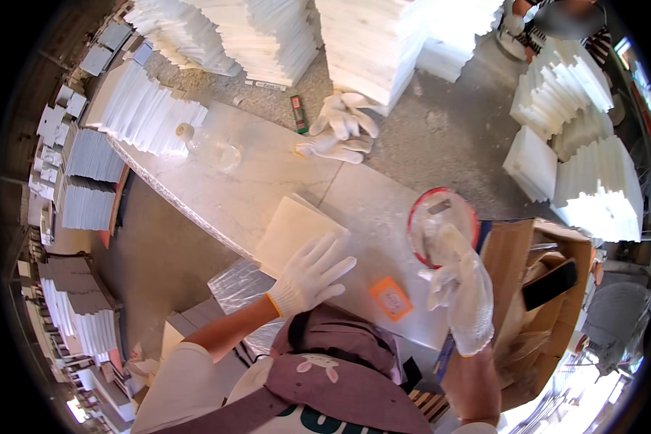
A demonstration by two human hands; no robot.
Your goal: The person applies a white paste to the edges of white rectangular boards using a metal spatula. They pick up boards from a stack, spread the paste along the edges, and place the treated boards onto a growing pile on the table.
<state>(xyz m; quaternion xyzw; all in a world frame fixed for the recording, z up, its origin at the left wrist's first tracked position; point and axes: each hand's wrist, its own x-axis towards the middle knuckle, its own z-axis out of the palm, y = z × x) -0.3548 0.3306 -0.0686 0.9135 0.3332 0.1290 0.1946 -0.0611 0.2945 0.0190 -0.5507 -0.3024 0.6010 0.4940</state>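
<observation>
The left hand (311, 278), fingers spread, lies on pale tile (294, 228), perhaps steadying it; right hand's (466, 295) grip, over red-rimmed tub (413, 220) at its eleven o'clock, I cannot tell.

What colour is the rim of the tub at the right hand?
Red; the tub's rim shows best in the head view.

left hand (307, 275) white-gloved, palm down, fingers spread; left forearm (231, 327) bare, slanting in from the person's left; right hand (468, 293) gloved too, fingers bent, grip unclear to me; right forearm (471, 383) pointing forward
</observation>
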